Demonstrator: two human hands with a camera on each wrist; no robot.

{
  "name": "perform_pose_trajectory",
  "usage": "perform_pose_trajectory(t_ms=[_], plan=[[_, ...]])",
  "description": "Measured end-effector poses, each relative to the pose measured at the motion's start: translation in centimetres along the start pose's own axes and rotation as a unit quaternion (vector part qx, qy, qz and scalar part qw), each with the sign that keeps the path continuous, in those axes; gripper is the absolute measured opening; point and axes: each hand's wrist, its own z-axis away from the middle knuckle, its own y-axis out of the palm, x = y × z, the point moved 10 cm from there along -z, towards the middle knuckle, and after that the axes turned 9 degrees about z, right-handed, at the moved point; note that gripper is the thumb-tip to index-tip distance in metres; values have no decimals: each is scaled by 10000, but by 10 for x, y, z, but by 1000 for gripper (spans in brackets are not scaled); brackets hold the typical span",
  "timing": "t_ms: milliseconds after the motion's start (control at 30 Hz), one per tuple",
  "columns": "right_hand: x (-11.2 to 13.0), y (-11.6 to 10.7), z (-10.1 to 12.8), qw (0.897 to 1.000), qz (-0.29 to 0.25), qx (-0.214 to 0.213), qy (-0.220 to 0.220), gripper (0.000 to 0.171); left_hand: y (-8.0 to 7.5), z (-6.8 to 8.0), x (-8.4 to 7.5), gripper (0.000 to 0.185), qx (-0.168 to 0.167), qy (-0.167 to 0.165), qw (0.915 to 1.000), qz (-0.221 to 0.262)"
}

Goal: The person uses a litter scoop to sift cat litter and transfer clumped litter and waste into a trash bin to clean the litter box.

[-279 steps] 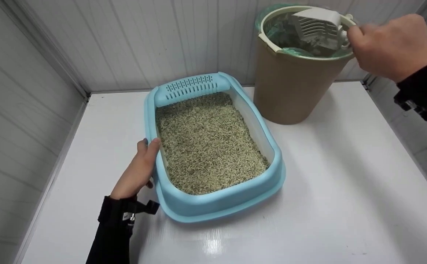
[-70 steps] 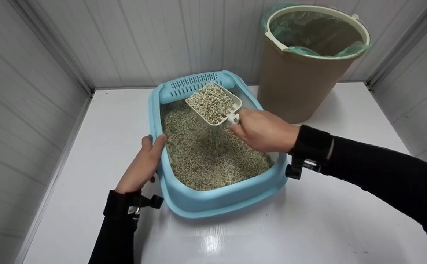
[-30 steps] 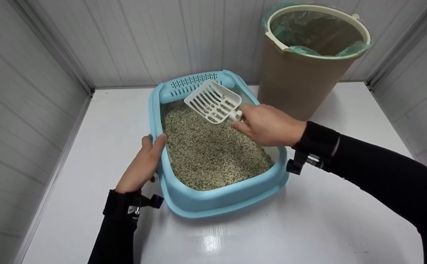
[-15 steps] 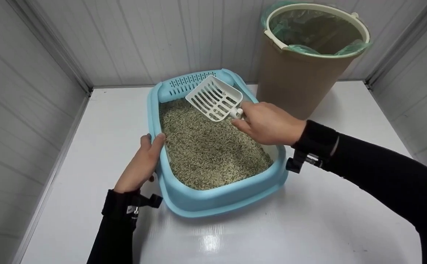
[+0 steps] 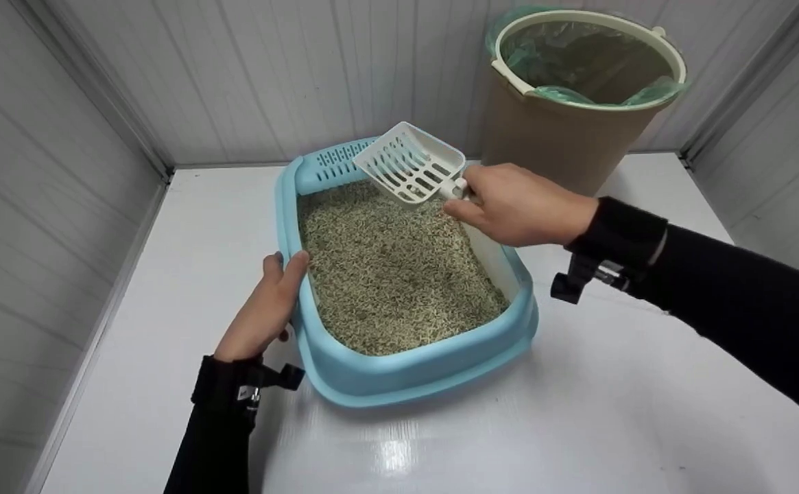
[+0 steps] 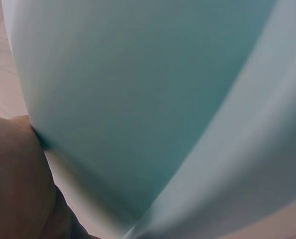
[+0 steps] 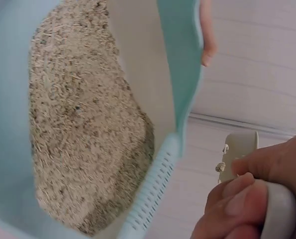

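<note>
My right hand point(image 5: 526, 206) grips the handle of a white slotted litter scoop point(image 5: 433, 152), held up over the back right part of a blue litter box point(image 5: 406, 377). A few small clumps lie in the scoop; its slots are mostly bare. In the right wrist view, fingers point(image 7: 237, 204) curl round the handle and one clump shows at the scoop's edge. My left hand point(image 5: 262, 309) holds the box's left rim, thumb on top, the other fingers mostly hidden outside it. Tan-green pellet litter point(image 5: 399, 274) covers the bottom of the box.
A tall brown bin point(image 5: 550, 137) with a pale rim and a green liner bag point(image 5: 564, 96) stands behind the box at the right. White panel walls point(image 5: 248, 82) close in the back and sides of the white table point(image 5: 618, 412).
Earlier the scoop was over the bin, then heaped with litter above the box. The litter has since sifted through, and the right hand has lifted the scoop back and rightward. Left hand unchanged.
</note>
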Motion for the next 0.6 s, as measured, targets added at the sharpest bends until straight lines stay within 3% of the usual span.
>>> perform_pose_trajectory(t_ms=[167,400,600], plan=[[-27,-51,18,9982,183,159,542,47,2,-2,1,91,40,-22,10000,-34],[-102,-121,57,9883,736,273,1310,54,4,-5,1,99,153,-54,9999,-40],[-170,-144,82,9800,-9,219,1978,52,-7,-5,3,98,154,-77,9998,-125]])
